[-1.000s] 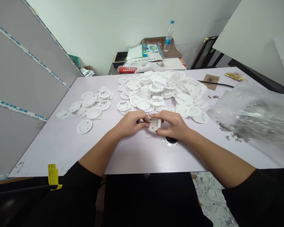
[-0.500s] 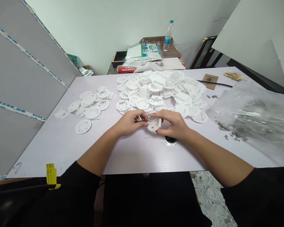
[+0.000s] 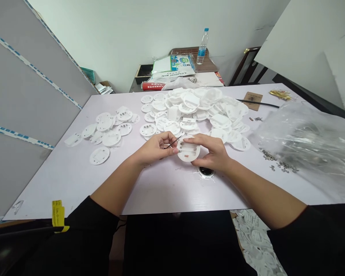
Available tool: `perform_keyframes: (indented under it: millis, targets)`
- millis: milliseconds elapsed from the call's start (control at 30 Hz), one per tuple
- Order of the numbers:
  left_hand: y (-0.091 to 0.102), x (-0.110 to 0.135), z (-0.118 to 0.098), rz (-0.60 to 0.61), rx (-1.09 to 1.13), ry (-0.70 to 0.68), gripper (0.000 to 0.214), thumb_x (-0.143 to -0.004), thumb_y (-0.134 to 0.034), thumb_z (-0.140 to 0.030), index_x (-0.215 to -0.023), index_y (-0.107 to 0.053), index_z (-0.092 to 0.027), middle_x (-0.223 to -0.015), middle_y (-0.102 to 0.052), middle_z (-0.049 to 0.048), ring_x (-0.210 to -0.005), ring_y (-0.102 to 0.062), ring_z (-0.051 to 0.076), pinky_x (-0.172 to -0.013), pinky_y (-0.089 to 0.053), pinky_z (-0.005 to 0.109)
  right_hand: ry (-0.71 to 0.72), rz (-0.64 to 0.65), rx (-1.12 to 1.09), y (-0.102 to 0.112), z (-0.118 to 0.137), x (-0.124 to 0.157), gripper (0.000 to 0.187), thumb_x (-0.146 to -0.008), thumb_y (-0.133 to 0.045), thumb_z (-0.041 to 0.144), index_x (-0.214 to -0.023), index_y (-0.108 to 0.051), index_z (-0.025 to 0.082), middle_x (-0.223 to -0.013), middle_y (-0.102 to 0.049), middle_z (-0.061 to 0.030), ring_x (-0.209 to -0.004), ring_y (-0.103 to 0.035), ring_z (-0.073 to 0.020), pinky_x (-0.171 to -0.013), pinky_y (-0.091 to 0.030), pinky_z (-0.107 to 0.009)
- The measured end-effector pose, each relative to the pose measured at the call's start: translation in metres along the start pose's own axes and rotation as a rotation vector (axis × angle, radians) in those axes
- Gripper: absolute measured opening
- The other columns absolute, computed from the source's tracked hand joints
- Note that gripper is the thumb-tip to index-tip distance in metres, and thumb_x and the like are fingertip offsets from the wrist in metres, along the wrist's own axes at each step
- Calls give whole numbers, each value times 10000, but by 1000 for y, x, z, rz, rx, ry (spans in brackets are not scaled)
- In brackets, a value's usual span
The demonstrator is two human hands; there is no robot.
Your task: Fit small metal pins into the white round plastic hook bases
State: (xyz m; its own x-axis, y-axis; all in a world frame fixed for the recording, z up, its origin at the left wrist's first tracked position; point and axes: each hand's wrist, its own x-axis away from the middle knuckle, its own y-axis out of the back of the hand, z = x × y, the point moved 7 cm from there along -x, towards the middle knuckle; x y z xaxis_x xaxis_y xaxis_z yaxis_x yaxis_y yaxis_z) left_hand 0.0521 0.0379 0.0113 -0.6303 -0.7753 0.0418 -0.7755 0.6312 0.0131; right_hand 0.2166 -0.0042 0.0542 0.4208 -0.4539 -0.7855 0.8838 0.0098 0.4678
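Held piece: a round white plastic disc [image 3: 189,151] with a slotted recess and small metal contacts, held just above the table [image 3: 161,191], midway along its near edge.
Right hand: the right hand [image 3: 214,153] pinches the disc's rim, thumb under and fingers curled over the far side.
Left hand: the left hand [image 3: 156,147] is closed on a thin metal tool [image 3: 172,142], whose tip points at the disc's recess.
Likely handling: the disc looks light, stiff and smooth. It probably slips if squeezed flat-on, so the rim is the safest hold. The contacts look easy to bend, and the thin tool needs a fingertip pinch.
Stock: a large heap of like discs [image 3: 195,111] lies toward the far edge, with a smaller group [image 3: 109,128] toward the left edge.
Right side: a clear plastic bag [image 3: 304,142] lies by the right edge, with loose small metal parts [image 3: 278,163] just beside it.
Writing: a printed packet [image 3: 175,65] and a labelled water bottle [image 3: 202,46] sit beyond the far edge, and a yellow tag [image 3: 57,214] hangs off the near left corner. None of the lettering is clear enough to read.
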Motion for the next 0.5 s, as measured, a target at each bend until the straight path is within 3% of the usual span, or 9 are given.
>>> perform_keyframes:
  millis: [200, 500]
  targets:
    - [-3, -1, 3, 30, 77, 11, 421, -773, -819, -340, -979, -489, -180, -960, -527, 6, -622, -431, 24, -519, -347, 172, 7, -24, -28, 1, 1, 0, 555, -738, -733, 126, -1272, -636, 245, -952, -704, -44, -800, -655, -170, -691, -531, -308]
    - [-7, -2, 2, 49, 69, -70, 421, -772, -811, -333, -956, -461, -191, -826, -542, -20, -621, -447, 43, -573, -376, 186, -12, -40, -89, 0, 3, -1, 565, -708, -750, 114, -1251, -651, 235, -937, -700, -47, -741, -623, -154, -674, -529, -309]
